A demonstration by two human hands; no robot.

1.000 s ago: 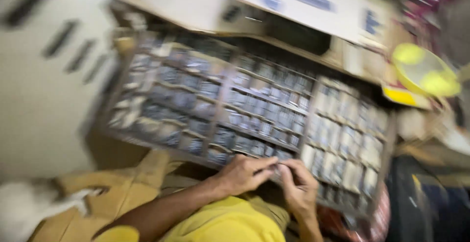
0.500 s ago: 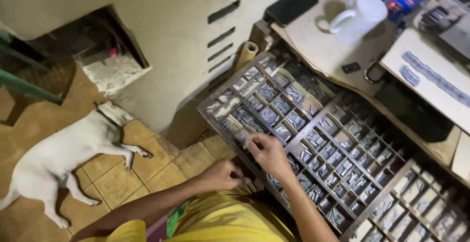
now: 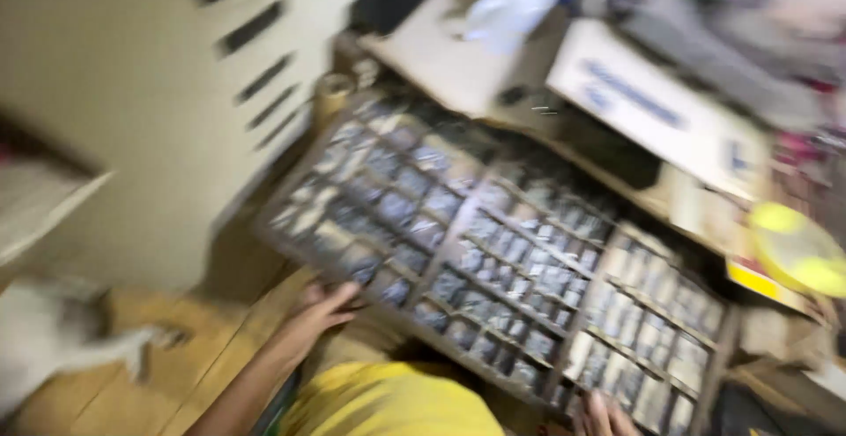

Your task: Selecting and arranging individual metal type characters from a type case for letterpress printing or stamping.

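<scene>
A wide wooden tray (image 3: 304, 170), split into many small compartments filled with grey metal pieces, juts out from under a desk. My left hand (image 3: 322, 308) is on the tray's near left rim, fingers curled over the edge. Only the fingertips of my right hand (image 3: 608, 414) show at the bottom of the frame, by the tray's near right rim; its grip is hidden. My yellow shirt (image 3: 397, 401) fills the bottom centre. The whole view is motion-blurred.
A white dog (image 3: 53, 339) lies on the tiled floor at the lower left. A cream cabinet (image 3: 159, 92) with dark slots stands to the left. On the desk above are a white mug (image 3: 511, 0), a white box (image 3: 661, 110) and a yellow object (image 3: 797, 246).
The view has swung to the right and blurred. My right hand has left the middle of the tray and come back to its near right rim. My left hand has stayed at the near edge.
</scene>
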